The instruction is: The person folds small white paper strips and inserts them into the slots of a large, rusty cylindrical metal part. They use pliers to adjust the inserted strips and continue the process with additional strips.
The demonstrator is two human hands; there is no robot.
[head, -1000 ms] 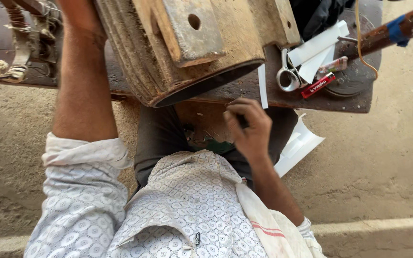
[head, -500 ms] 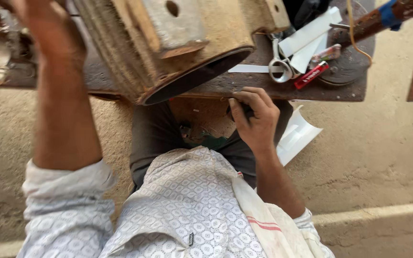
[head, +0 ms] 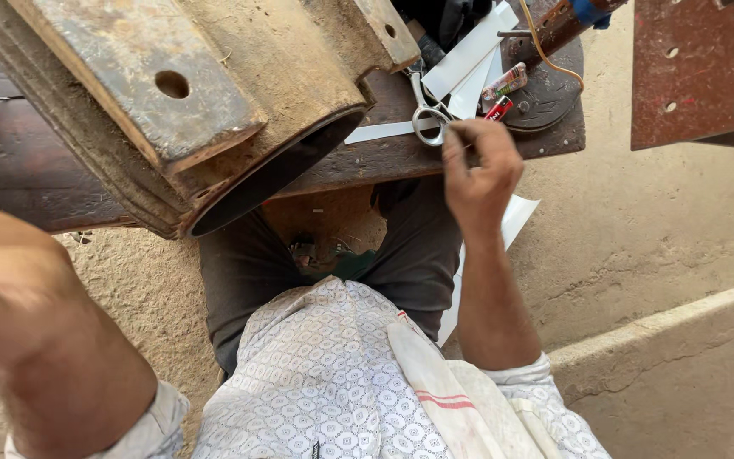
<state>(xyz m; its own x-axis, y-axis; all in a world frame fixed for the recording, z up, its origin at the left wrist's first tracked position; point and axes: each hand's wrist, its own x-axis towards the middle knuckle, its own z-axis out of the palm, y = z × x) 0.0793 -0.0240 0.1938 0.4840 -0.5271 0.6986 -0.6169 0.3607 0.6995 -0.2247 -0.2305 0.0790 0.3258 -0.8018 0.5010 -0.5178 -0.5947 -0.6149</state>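
Observation:
My right hand [head: 479,170] is up at the front edge of a dark wooden bench [head: 367,166]. Its curled fingers touch the handle loops of a pair of steel scissors [head: 429,115]; I cannot tell whether they grip them. A red lighter [head: 499,108] and white strips [head: 469,59] lie just beyond the fingertips. Only my bare left forearm [head: 36,340] shows, low on the left, and it runs out of the picture, so the hand is hidden. A big rusty metal cylinder [head: 239,127] with a drilled flange lies on the bench between both arms.
A round dark disc [head: 545,98] and a rusty rod with blue tape [head: 573,15] lie at the bench's far right. A rusty drilled plate [head: 694,68] hangs at top right. Sandy ground and a concrete kerb [head: 681,357] lie to the right. A striped cloth [head: 435,395] rests on my lap.
My right hand rose from my lap to the scissors at the bench edge. My left arm swung down and left, taking its hand out of view.

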